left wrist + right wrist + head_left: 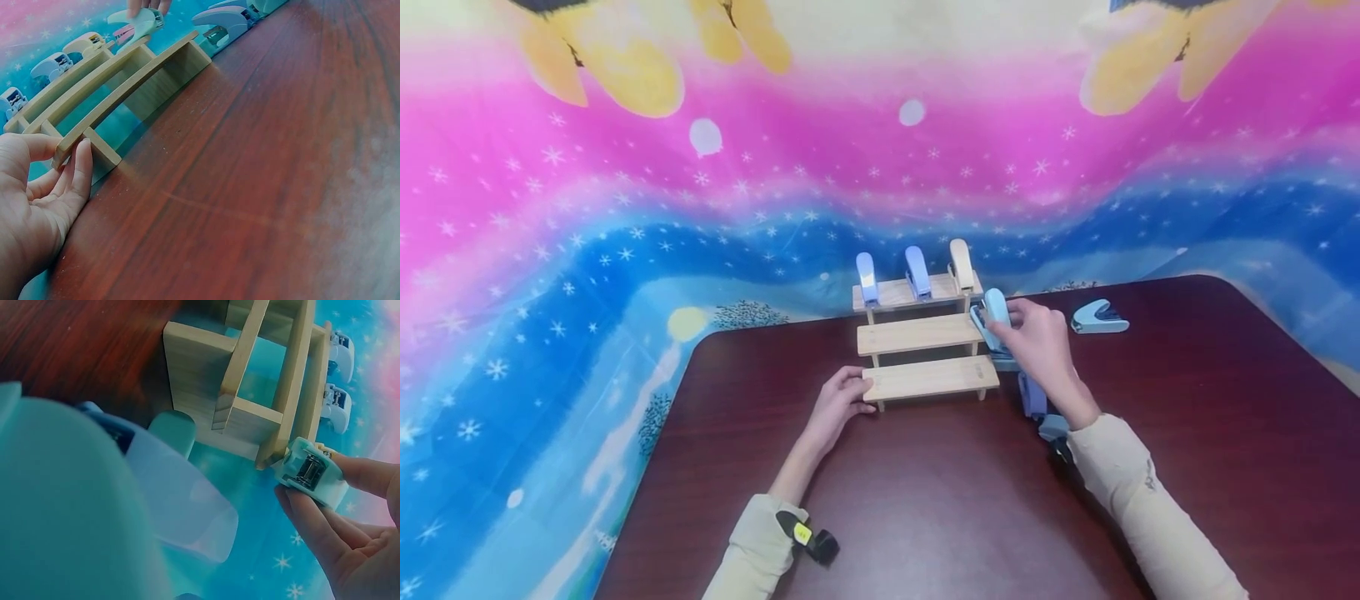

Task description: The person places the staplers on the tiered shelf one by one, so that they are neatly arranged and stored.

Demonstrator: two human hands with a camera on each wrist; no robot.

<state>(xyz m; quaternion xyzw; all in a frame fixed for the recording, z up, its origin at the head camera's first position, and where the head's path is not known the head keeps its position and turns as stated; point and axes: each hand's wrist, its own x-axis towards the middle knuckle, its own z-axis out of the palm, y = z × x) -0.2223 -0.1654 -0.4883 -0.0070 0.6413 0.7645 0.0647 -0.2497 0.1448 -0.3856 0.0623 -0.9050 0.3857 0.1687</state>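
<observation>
Pinching a light-blue stapler [996, 318], the right hand [1039, 340] holds it at the right end of the middle shelf [913, 335] of a three-tier wooden stand [197, 369] (whether it touches the shelf, I cannot tell), while the left hand [837, 396] grips the left end of the stand's lowest shelf [925, 380]. Behind the stand hangs a pink-and-blue snowflake backdrop [820, 158]. Beneath the stand spreads a dark reddish-brown table [940, 500]. On the stand's top shelf [891, 293], from left to right, sit a lavender stapler [867, 279], a periwinkle stapler [917, 273] and a cream stapler [961, 265]. To the right of the stand, beyond the right hand, lies a turquoise stapler [1097, 317]; nearer the stand's right side are a violet-blue stapler [1032, 397] and a pale-blue stapler [1053, 427], both partly hidden.
</observation>
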